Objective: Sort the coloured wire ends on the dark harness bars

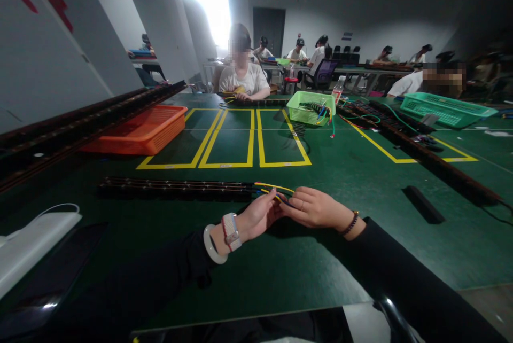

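Observation:
A long dark strip assembly [172, 187] lies across the green table, with yellow and blue wires [276, 187] coming out of its right end. My left hand [260, 215] is closed on the wires just past that end, thumb on top. My right hand [315, 208] pinches the same wires a little further right, its fingers touching or nearly touching those of my left. The wire tips are hidden behind my right fingers.
An orange basket [150, 132] stands at the left by long dark rails [80, 118]. Green baskets [312, 108] [447, 109], dark strips [425, 158] and a bottle [339, 89] are at the right. A person [244, 73] sits opposite. A dark block [423, 204] lies right of my hands.

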Tool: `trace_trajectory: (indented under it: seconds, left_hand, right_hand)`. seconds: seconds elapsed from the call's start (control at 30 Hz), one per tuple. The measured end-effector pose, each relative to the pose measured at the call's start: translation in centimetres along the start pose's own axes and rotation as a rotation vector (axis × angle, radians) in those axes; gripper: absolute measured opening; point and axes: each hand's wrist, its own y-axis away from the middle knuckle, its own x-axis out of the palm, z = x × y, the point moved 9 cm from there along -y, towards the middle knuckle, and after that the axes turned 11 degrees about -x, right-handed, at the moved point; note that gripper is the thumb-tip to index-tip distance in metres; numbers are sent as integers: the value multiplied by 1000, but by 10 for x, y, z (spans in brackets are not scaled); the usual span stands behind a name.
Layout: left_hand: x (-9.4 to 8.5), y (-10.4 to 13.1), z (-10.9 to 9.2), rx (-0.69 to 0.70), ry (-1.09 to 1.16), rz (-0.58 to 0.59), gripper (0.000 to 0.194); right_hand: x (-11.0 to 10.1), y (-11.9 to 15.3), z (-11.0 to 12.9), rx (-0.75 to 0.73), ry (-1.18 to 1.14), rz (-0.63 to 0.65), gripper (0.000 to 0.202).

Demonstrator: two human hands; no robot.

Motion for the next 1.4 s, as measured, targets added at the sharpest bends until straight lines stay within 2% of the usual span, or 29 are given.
trace_trajectory:
  seconds: [0.1,0.27,0.37,0.47,0.67,0.83,0.93,1.0,1.13,1.27,1.4]
  left_hand:
    - [4,1,-1,16,-52,43,32]
    - [5,3,-3,55,-78,27,35]
    - [6,5,-4,66,-92,21,34]
    - [6,8,-5,68,-147,-19,34]
    - [0,10,-5,34,-213,-72,36]
    - [-2,7,-4,4,-183,-41,35]
    - [0,8,-3,-11,-196,-45,35]
    - [-1,8,-2,-17,-198,-61,35]
    - [-3,7,-1,-27,-95,-79,33]
    - [0,4,4,-66,25,-32,35]
    - [2,3,3,-48,32,-13,38]
  right_hand:
    - [-2,3,-8,97,-118,-85,24]
    - [-2,15,-39,426,-387,-247,21]
    - [4,24,-52,559,-483,-273,20]
    - [12,32,-58,606,-467,-254,21]
    - [35,38,-59,589,-421,-108,23]
    - [43,34,-57,521,-388,26,24]
    - [30,33,-58,518,-259,42,26]
    - [13,31,-56,502,-170,-16,32]
    - [-19,15,-30,276,-95,-180,45]
    - [-18,-5,-2,80,-54,-141,34]
    - [-11,-10,2,66,-75,-112,23]
